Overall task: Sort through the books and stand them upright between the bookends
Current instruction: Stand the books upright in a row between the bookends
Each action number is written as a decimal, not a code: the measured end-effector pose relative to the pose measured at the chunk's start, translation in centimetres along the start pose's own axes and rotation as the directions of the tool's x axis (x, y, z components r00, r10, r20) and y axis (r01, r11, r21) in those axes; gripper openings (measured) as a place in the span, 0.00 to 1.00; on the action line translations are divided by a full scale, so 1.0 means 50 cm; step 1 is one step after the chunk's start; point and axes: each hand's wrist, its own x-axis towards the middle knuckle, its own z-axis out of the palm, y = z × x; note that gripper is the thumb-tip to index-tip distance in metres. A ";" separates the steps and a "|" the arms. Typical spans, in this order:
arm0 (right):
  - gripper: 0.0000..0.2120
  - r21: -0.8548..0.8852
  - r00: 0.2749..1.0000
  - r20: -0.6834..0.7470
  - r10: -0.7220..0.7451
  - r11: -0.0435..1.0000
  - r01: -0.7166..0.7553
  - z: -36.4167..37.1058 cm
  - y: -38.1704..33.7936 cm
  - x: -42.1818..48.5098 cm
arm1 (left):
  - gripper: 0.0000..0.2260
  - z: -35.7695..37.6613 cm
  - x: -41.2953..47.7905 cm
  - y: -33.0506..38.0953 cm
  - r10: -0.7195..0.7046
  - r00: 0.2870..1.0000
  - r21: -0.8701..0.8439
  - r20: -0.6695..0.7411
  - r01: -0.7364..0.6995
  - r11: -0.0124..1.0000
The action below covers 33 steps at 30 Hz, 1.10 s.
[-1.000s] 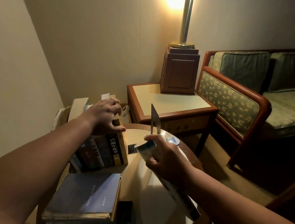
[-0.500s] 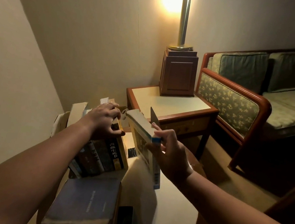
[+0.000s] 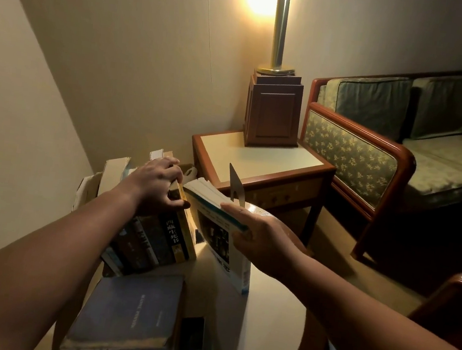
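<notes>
- The left hand [image 3: 153, 186] gripped the top edges of the row of books [image 3: 141, 245], thumb pressed on the outermost yellow-spined book [image 3: 181, 238]. The row leaned leftward rather than standing upright.
- The right hand [image 3: 262, 239] was clamped on a white-and-blue paperback [image 3: 216, 245], thumb along its upper edge. The paperback stood tilted just beside the yellow-spined book, its lower corner at the round table [image 3: 271, 312]. Contact there could not be confirmed.
- A metal bookend [image 3: 233, 185] stood behind the paperback, apart from the row. A second bookend was not visible.
- Probable hazard: releasing the left hand early would likely let the leaning row slump or fan open, since the bookend did not yet brace it.
- Probable hazard: the soft paperback, held at one end only, might buckle or slide on the smooth tabletop.
- Probable hazard: a sliding row could push into the flat stack [image 3: 133, 316] near the table's edge.
</notes>
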 end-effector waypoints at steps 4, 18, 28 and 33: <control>0.25 0.046 0.994 -0.053 0.098 0.994 -0.096 0.012 0.014 0.022 | 0.26 0.000 -0.002 0.001 -0.010 1.000 0.002 0.002 0.010 1.000; 0.22 0.129 0.954 -0.290 0.074 0.991 -0.038 0.085 0.007 0.190 | 0.37 -0.004 -0.006 0.007 -0.038 0.999 -0.041 -0.018 0.037 0.998; 0.19 0.272 0.984 -0.155 0.083 0.962 -0.038 0.167 0.028 0.213 | 0.42 0.006 -0.014 0.001 -0.081 0.994 -0.169 -0.072 0.068 0.983; 0.22 0.505 0.981 0.023 0.194 0.844 -0.179 0.168 0.032 0.200 | 0.39 0.006 -0.010 0.001 -0.050 0.997 -0.103 -0.052 0.045 0.994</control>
